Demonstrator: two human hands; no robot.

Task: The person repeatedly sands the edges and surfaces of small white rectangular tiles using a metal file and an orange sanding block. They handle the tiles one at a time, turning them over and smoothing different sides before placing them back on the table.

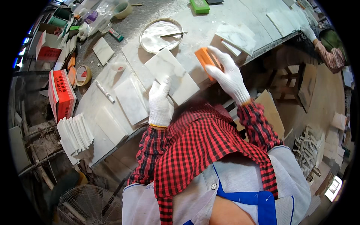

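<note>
My left hand (161, 105), in a white knit glove, grips the near edge of a square white marble tile (170, 69) with grey-brown veins, thumb on top. The tile is held at the table's front edge. My right hand (231, 78), gloved too, is closed around an orange hand sanding block (203, 60), just right of the tile and apart from it. Beyond the tile is a round pan (141, 44) of white powder or paste, with a thin metal blade (175, 34) lying across it. More marble tiles (238, 37) lie right of the pan.
On the left of the stone-topped table (88, 112) are flat tiles (129, 99), a row of standing tiles (75, 133), a white marker (105, 92), a tape roll (83, 75) and a red box (62, 95). A green block (199, 6) sits far back. A fan (86, 206) stands lower left. Another person's gloved hand (308, 33) shows far right.
</note>
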